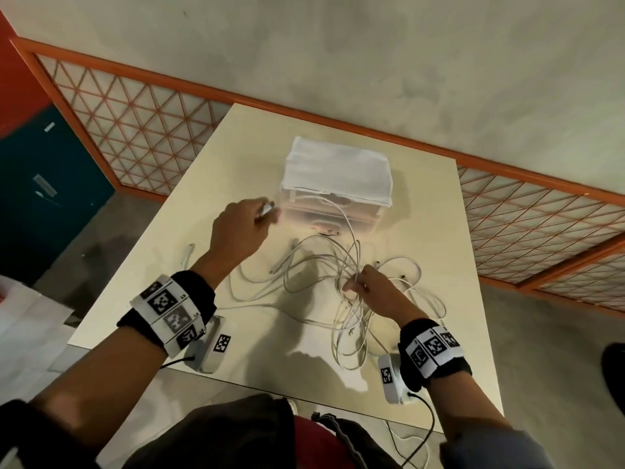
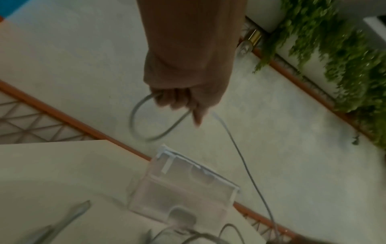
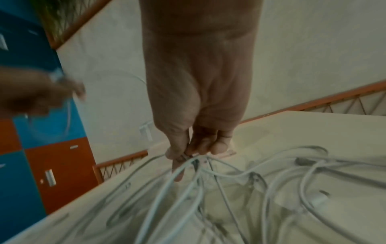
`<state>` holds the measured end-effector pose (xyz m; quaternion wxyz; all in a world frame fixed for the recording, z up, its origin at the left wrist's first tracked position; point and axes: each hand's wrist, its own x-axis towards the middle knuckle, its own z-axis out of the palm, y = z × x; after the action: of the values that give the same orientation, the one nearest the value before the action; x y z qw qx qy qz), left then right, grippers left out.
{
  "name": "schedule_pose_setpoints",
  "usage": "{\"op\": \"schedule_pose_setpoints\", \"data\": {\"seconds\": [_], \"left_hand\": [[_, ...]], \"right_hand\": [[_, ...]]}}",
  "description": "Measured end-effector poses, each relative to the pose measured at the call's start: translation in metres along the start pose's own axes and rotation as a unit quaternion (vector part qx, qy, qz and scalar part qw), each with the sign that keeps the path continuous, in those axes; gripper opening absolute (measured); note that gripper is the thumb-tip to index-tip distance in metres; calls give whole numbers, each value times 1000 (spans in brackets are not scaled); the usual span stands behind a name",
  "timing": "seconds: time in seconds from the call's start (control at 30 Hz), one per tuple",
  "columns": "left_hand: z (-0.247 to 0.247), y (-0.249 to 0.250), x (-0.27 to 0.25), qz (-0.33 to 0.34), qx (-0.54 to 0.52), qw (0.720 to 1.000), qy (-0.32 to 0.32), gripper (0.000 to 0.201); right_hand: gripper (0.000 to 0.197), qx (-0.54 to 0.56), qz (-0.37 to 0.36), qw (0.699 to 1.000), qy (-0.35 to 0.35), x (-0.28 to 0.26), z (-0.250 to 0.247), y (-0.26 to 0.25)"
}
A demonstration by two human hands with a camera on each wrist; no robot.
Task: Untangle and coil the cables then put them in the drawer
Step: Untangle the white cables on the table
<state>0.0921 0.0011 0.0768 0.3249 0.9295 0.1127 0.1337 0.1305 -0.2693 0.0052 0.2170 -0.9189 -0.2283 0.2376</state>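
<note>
Most of the job looks undone to me: the cream table (image 1: pixel 162 286) has a big mess of white cables (image 1: pixel 324 265) sprawled over its middle and right side, loops crossing every which way, several plug ends poking out, one strand running up to the front of the drawer unit. That translucent plastic drawer unit (image 1: pixel 338 184) sits at the far side of the table with a folded white cloth (image 1: pixel 338 164) on top; I can't tell if any drawer is pulled open or whether anything's coiled inside yet. So my read is we're at the untangling stage, with coiling and stowing all left. The left hand (image 1: pixel 243 228) is lifted over the table left of the drawer unit, fingers curled round a small loop of one cable (image 2: pixel 144 122) with a white plug end sticking out of the fist, so maybe the first coil is starting. The right hand (image 1: pixel 368 289) is down in the thick of the tangle, fingertips (image 3: pixel 217 147) pinched together on a bunch of strands where they all meet. What's in the way is basically the knot itself, since the strand being pulled threads back through the bundle the right hand is pinning.
</note>
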Motion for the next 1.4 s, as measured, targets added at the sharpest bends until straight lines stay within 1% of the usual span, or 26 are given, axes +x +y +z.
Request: {"op": "schedule_pose_setpoints", "data": {"seconds": [0.03, 0.07, 0.13, 0.23, 0.3, 0.37, 0.43, 0.5, 0.57, 0.63, 0.67, 0.7, 0.73, 0.8, 0.87, 0.9, 0.93, 1.0, 1.03, 1.1, 1.2, 1.27, 1.33, 1.4], "left_hand": [[6, -9, -1, -47, 57, 995, -68, 24], [13, -18, -2, -81, 104, 984, -122, 27], [22, -32, -7, -113, 159, 963, -186, 37], [28, -41, -14, -131, 181, 951, -215, 40], [29, -43, -16, -140, 166, 949, -229, 41], [28, -46, -16, -135, 130, 953, -240, 41], [27, -45, -13, -105, 53, 962, -245, 39], [23, -35, -12, -72, -58, 972, -215, 45], [20, -24, -10, -51, -159, 976, -142, 55], [17, -11, -8, -34, -217, 974, -62, 60], [16, -2, -8, -16, -232, 972, -39, 59], [15, 6, -8, 7, -244, 969, -34, 57], [15, 15, -8, 35, -251, 966, -50, 53], [16, 31, -11, 97, -250, 955, -126, 39], [20, 38, -13, 128, -238, 944, -188, 13], [21, 38, -13, 132, -228, 945, -196, 14], [20, 37, -13, 136, -215, 946, -199, 20], [15, 38, -13, 140, -211, 950, -182, 23], [9, 40, -12, 144, -225, 951, -155, 24], [0, 44, -8, 145, -254, 953, -73, 25], [-15, 50, 0, 115, -300, 946, 48, 28], [-24, 48, 6, 99, -293, 946, 100, 26], [-24, 39, 9, 97, -269, 952, 107, 25], [-18, 27, 7, 97, -244, 961, 84, 29]], "right_hand": [[23, 35, -13, 999, 32, -2, -7, -5], [22, 66, -30, 995, 67, -6, -15, -12], [23, 120, -52, 983, 131, -11, -30, -26], [29, 229, -70, 947, 213, -15, -53, -46], [31, 258, -84, 926, 265, -20, -70, -57], [30, 267, -97, 910, 302, -24, -83, -63], [28, 257, -103, 908, 315, -27, -89, -64], [26, 230, -100, 919, 304, -28, -87, -63], [24, 182, -102, 935, 286, -28, -83, -59], [22, 133, -103, 954, 248, -28, -78, -58], [22, 112, -100, 965, 217, -27, -75, -59], [24, 96, -101, 973, 182, -26, -73, -63], [25, 88, -109, 979, 149, -25, -70, -68], [25, 93, -138, 981, 95, -24, -69, -81], [26, 117, -158, 978, 75, -25, -72, -87], [27, 128, -164, 975, 78, -27, -75, -88], [28, 139, -167, 972, 86, -29, -78, -86], [27, 176, -154, 967, 96, -32, -79, -77], [27, 197, -139, 966, 94, -32, -76, -69], [27, 200, -94, 972, 80, -28, -62, -49], [17, 121, -21, 992, 32, -21, -30, -11], [22, 64, 16, 997, 28, -20, -12, 11], [30, 46, 8, 997, 56, -23, -1, 25], [24, 88, 1, 992, 87, -23, -3, 25]]}}
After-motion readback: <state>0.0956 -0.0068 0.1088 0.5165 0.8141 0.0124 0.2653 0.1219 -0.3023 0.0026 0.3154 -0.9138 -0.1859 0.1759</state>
